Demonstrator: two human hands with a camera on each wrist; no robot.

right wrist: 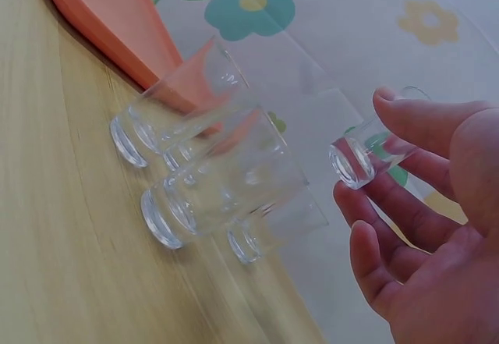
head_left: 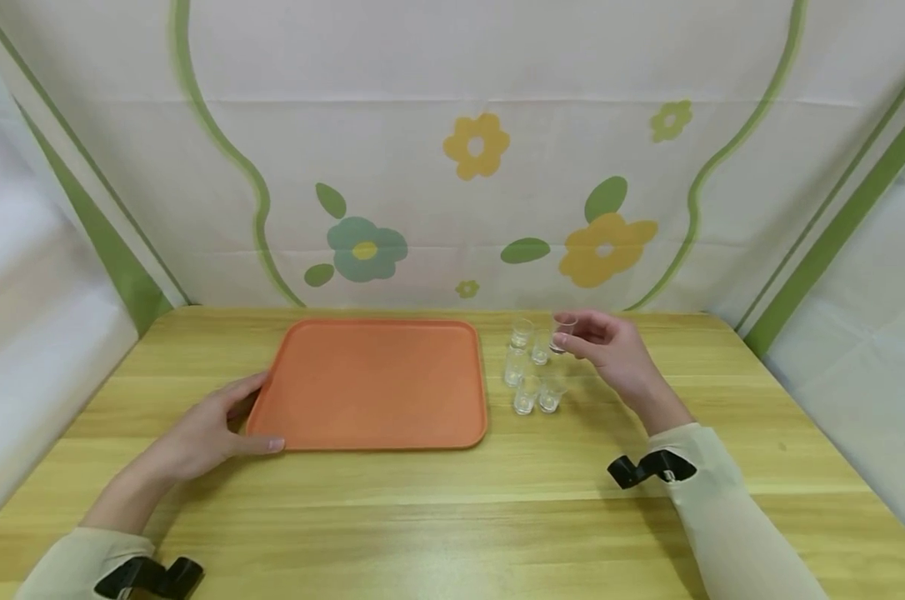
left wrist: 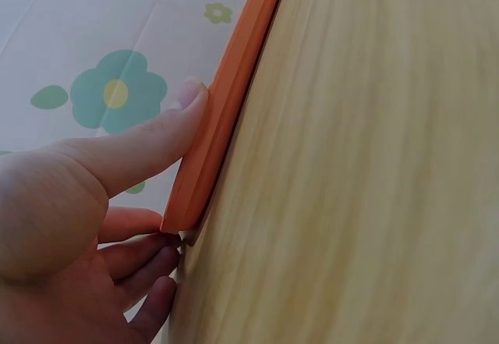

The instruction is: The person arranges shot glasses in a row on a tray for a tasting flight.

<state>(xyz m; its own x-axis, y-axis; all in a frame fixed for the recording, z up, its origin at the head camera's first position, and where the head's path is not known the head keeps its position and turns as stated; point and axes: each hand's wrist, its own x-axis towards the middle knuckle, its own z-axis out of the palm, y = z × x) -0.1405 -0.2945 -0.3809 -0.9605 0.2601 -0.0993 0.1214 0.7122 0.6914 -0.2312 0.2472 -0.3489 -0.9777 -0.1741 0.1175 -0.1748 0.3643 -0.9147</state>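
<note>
An orange tray [head_left: 370, 383] lies flat on the wooden table. My left hand [head_left: 211, 425] holds its near left corner, the thumb along the front rim and the fingers by the left side. In the left wrist view the thumb [left wrist: 164, 137] presses against the tray's edge [left wrist: 222, 102]. Right of the tray, my right hand [head_left: 610, 354] pinches a small clear shot glass [head_left: 563, 332] between thumb and fingers, raised off the table. That shot glass [right wrist: 366, 157] looks empty in the right wrist view. Several like glasses [head_left: 524, 396] stand upright just left of this hand.
A pale cloth with printed flowers [head_left: 475, 146] hangs behind the table's back edge. Bare wooden tabletop [head_left: 452, 525] stretches in front of the tray and the glasses. White cloth walls [head_left: 857, 317] stand at both sides.
</note>
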